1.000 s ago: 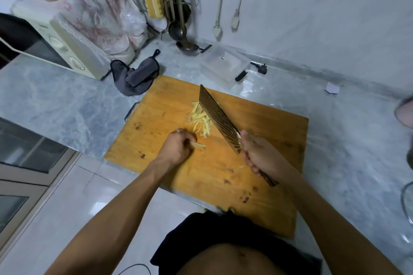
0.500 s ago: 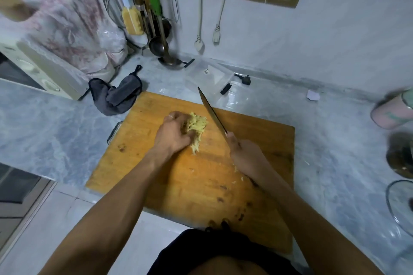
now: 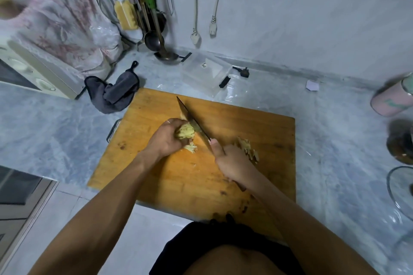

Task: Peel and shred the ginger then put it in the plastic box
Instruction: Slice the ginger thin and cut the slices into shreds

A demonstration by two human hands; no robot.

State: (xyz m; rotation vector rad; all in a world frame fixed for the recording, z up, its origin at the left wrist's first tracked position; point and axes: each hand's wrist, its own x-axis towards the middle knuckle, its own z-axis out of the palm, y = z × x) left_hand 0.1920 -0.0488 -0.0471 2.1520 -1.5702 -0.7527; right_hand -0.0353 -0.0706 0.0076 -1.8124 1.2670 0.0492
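On the wooden cutting board (image 3: pixel 156 176), my left hand (image 3: pixel 166 139) cups a heap of yellow shredded ginger (image 3: pixel 185 133) and pushes it against the blade of a cleaver (image 3: pixel 193 124). My right hand (image 3: pixel 233 163) grips the cleaver's handle, with the blade standing on edge and pointing away from me. A few shreds lie loose just below my left hand. A small pile of brownish ginger peel (image 3: pixel 248 150) sits on the board beside my right hand. The clear plastic box (image 3: pixel 206 75) stands on the counter behind the board.
A dark cloth (image 3: pixel 114 92) lies left of the board, next to a cream oven (image 3: pixel 33 73). Ladles and utensils (image 3: pixel 156 35) hang at the wall. A pink tin (image 3: pixel 393 100), a dark jar (image 3: pixel 400 143) and a glass lid (image 3: pixel 402 187) stand at the right.
My left hand moved up the board and gathered the scattered shreds into a heap. The cleaver turned from flat-tilted to on edge beside the heap. The camera tilted up.
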